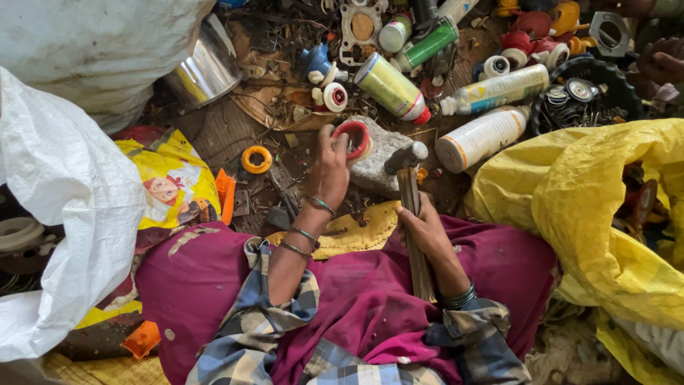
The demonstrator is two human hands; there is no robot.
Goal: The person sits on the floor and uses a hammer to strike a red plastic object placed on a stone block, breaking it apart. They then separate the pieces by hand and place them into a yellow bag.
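My left hand (331, 165) holds a round red cap (354, 139) down on a grey stone block (382, 161) in front of me. My right hand (425, 228) grips the wooden handle of a hammer (410, 187); its metal head hovers just over the right side of the stone. Both wrists wear bangles, and my lap is covered by magenta cloth (370, 285).
Spray cans and plastic bottles (482, 135) lie scattered beyond the stone, among red and white caps (333, 96). An orange tape ring (256, 159) lies left. A yellow sack (598, 207) sits at right, a white sack (57, 192) at left, a steel pot (206, 68) behind.
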